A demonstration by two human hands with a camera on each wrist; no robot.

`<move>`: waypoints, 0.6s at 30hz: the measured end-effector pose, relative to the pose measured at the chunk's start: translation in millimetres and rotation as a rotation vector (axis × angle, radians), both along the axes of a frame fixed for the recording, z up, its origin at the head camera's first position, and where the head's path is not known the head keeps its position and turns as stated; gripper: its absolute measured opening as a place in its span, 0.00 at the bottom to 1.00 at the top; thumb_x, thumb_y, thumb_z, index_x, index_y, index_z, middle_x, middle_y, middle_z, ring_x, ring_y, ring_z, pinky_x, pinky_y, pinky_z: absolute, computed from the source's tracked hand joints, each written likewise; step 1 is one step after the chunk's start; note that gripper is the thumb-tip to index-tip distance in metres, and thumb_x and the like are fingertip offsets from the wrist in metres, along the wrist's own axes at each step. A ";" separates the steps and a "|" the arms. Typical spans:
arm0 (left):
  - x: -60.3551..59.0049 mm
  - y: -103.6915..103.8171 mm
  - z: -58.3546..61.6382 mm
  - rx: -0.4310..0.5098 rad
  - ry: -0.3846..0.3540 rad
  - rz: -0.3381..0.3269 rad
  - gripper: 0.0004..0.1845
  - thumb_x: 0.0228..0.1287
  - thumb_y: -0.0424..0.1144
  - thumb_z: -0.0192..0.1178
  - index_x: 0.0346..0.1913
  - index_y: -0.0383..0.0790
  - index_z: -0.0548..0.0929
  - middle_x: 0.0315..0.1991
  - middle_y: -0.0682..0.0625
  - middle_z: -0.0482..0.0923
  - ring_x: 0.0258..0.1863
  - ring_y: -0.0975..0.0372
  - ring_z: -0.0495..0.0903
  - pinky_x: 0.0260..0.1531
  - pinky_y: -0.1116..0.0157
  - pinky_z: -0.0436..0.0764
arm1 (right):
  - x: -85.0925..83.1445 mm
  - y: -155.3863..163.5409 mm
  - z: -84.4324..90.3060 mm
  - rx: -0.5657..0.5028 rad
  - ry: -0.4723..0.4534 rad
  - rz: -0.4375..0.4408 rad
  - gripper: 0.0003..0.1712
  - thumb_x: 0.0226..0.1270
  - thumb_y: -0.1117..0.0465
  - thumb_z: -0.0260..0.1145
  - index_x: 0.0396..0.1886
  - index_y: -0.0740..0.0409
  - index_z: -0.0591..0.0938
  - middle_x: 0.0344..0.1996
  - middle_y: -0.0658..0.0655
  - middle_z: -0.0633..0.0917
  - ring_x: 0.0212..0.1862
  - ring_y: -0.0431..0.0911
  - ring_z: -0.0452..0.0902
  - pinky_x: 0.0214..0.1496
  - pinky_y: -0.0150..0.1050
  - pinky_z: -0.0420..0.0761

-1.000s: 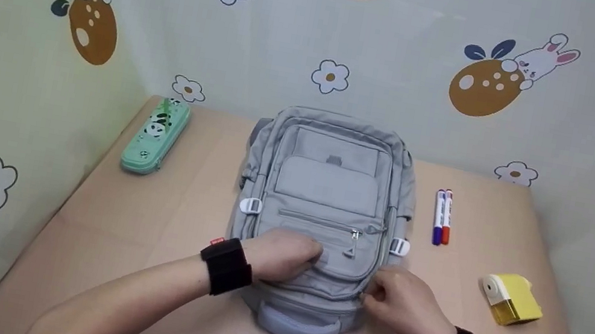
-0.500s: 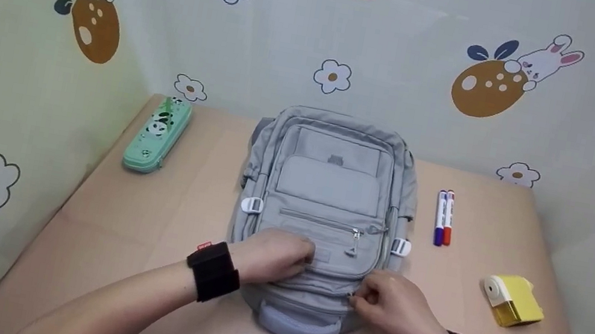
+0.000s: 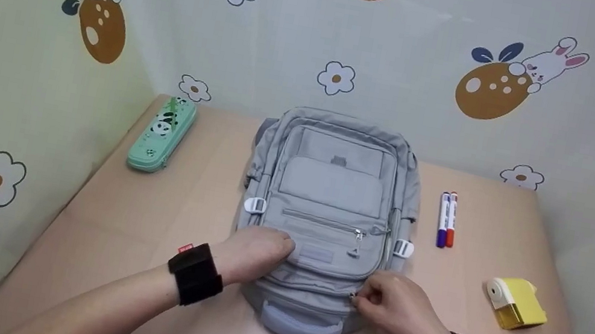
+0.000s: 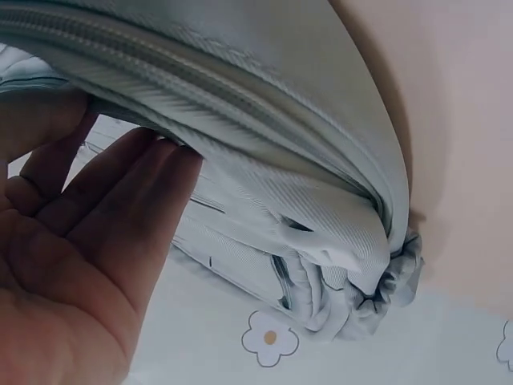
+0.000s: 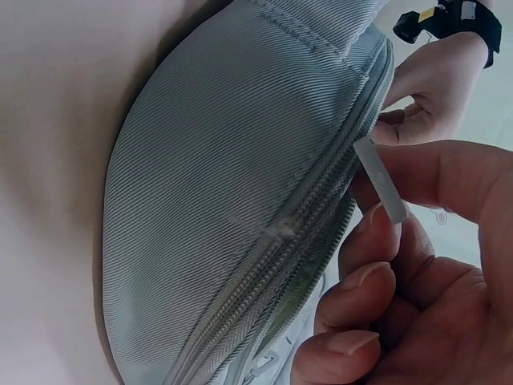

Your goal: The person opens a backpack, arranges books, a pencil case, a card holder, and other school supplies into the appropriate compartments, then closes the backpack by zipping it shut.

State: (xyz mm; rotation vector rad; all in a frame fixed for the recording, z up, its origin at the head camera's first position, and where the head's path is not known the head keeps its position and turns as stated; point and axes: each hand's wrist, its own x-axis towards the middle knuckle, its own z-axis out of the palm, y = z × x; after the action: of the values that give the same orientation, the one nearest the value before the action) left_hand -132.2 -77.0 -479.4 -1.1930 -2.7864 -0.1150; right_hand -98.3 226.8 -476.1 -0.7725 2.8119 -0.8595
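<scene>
A grey backpack (image 3: 334, 186) lies flat, its carry handle (image 3: 300, 325) towards me. My left hand (image 3: 252, 255) pinches the fabric at the left of its lower front edge; in the left wrist view, thumb and fingers (image 4: 172, 172) meet at the edge below a zipper (image 4: 200, 84). To the right, my right hand (image 3: 398, 307) pinches a zipper pull; the right wrist view shows the pale pull tab (image 5: 380, 180) between thumb and index finger. Zipper teeth (image 5: 313, 277) stand parted along the bag's edge there. Part of the left hand's grip is hidden behind fabric.
A mint panda pencil case (image 3: 162, 137) lies at the far left. Two markers (image 3: 447, 221), one blue-tipped and one red-tipped, lie right of the bag. Nearer stands a yellow pencil sharpener (image 3: 518, 304). Patterned curtains (image 3: 272, 34) close off the back and sides.
My left hand has slid left along the bag's lower front. The right hand has shifted slightly left with the zipper pull, then held nearly still. The view has turned a little.
</scene>
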 end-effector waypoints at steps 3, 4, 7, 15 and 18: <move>-1.7 -1.3 1.6 0.031 -0.068 0.018 0.08 0.70 0.31 0.57 0.31 0.42 0.75 0.25 0.51 0.77 0.25 0.58 0.79 0.26 0.60 0.80 | 0.3 -0.5 1.1 -0.009 -0.015 0.000 0.09 0.57 0.60 0.75 0.24 0.41 0.84 0.25 0.36 0.77 0.29 0.34 0.72 0.30 0.33 0.74; -2.1 -1.7 2.3 0.046 -0.091 0.026 0.09 0.72 0.32 0.56 0.31 0.42 0.74 0.24 0.51 0.76 0.24 0.58 0.78 0.26 0.59 0.80 | 0.5 -1.0 1.4 -0.011 -0.021 0.000 0.09 0.57 0.60 0.76 0.24 0.41 0.84 0.25 0.36 0.77 0.29 0.34 0.72 0.30 0.33 0.74; -3.2 -2.7 4.2 0.088 -0.147 0.045 0.10 0.74 0.34 0.55 0.31 0.43 0.74 0.24 0.52 0.75 0.24 0.58 0.77 0.27 0.58 0.80 | 1.1 -4.9 3.9 -0.017 -0.033 0.003 0.08 0.58 0.59 0.75 0.24 0.41 0.85 0.24 0.36 0.78 0.28 0.34 0.73 0.29 0.33 0.74; -6.0 -4.3 6.2 0.142 -0.223 0.062 0.07 0.72 0.37 0.60 0.33 0.45 0.77 0.27 0.53 0.78 0.28 0.58 0.80 0.31 0.57 0.82 | 0.0 -35.7 9.6 -0.022 0.016 0.069 0.07 0.58 0.59 0.76 0.24 0.45 0.87 0.22 0.36 0.79 0.25 0.32 0.73 0.28 0.32 0.75; -7.1 -5.0 5.8 0.144 -0.214 0.051 0.07 0.71 0.37 0.61 0.33 0.44 0.77 0.27 0.53 0.77 0.26 0.59 0.78 0.30 0.58 0.81 | -2.0 -51.1 9.1 -0.022 0.038 0.098 0.07 0.58 0.58 0.76 0.22 0.45 0.86 0.21 0.37 0.78 0.24 0.32 0.72 0.27 0.32 0.74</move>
State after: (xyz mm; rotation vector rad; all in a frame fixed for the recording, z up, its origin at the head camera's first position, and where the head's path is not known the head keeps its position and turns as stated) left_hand -139.4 -82.0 -473.6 -1.1367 -2.9257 -0.4565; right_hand -100.3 175.7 -467.0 -0.9304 2.7747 -0.8702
